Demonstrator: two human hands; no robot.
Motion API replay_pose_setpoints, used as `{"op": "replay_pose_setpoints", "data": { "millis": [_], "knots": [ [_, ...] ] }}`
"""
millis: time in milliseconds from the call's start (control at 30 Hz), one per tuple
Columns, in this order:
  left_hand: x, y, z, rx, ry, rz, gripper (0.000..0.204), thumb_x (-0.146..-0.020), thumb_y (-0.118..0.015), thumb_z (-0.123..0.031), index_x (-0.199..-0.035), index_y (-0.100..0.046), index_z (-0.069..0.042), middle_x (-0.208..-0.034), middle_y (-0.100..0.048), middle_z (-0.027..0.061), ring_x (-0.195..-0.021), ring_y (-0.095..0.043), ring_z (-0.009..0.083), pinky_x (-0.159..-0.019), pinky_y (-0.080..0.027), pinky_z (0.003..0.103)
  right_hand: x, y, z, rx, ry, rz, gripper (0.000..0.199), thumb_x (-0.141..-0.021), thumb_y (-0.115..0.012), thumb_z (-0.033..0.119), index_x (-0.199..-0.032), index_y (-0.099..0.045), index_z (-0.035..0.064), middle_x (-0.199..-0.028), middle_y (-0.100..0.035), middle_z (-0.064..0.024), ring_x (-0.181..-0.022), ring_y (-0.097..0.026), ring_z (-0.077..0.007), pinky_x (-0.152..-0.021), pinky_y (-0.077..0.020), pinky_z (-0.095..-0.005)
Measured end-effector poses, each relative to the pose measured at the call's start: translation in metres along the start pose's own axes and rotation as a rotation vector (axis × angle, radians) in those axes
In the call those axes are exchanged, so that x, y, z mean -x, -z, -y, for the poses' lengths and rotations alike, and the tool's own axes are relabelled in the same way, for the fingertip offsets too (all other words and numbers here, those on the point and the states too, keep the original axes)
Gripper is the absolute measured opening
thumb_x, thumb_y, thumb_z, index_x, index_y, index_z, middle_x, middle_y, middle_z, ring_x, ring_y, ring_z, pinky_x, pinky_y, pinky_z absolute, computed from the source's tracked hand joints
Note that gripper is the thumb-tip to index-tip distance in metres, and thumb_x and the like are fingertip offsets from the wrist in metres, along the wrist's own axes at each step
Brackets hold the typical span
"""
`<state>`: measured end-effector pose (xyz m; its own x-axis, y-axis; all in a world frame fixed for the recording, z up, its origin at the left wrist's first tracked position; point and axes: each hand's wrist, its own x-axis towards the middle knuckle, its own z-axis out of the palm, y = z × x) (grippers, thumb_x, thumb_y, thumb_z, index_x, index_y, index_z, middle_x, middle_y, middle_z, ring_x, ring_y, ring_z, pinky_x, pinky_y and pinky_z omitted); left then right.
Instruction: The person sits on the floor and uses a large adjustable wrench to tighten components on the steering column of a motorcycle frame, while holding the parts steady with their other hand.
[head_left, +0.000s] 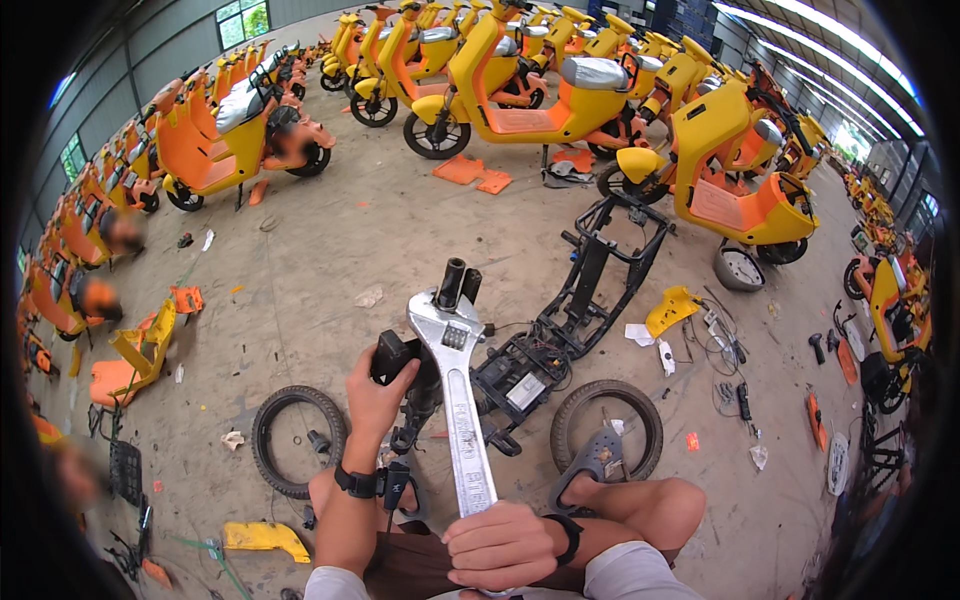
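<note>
My right hand (505, 545) is wrapped round the handle end of a large silver adjustable wrench (464, 415), which rises toward the middle of the view. The wrench's jaws are at a black tube (452, 285) that stands upright; whether they grip it tightly I cannot tell. My left hand (382, 395) is closed on a black blocky part (392, 357) just left of the wrench head. The wrench hides how that part joins the tube. Behind lies a bare black scooter frame (590, 290) with wiring and a labelled box (524, 391).
Two loose tyres (262, 440) (655, 400) lie left and right of my legs. Yellow panels (672, 310) (265, 538), cables (725, 335) and an upturned grey bowl-shaped part (740, 268) are scattered about. Rows of yellow-orange scooters (540, 100) stand beyond.
</note>
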<state>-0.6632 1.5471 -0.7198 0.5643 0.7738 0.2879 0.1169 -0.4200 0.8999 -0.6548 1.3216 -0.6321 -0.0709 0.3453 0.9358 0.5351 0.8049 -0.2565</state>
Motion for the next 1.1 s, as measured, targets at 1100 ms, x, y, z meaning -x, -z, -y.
{"op": "replay_pose_setpoints", "data": {
  "millis": [1100],
  "knots": [
    [0.0,0.004,0.009,0.221,0.015,0.107,0.05,-0.073,-0.082,-0.015,-0.114,-0.061,0.005,-0.104,-0.068,0.0126,-0.097,-0.061,0.0174,-0.087,-0.047,0.031,-0.112,-0.151,-0.118,0.532,-0.12,-0.093,0.025,-0.076,-0.074,0.024,-0.075,-0.055,0.0075,-0.075,-0.051,-0.0047,-0.065,-0.054,-0.021,-0.054,-0.0423,-0.0323]
  ]
}}
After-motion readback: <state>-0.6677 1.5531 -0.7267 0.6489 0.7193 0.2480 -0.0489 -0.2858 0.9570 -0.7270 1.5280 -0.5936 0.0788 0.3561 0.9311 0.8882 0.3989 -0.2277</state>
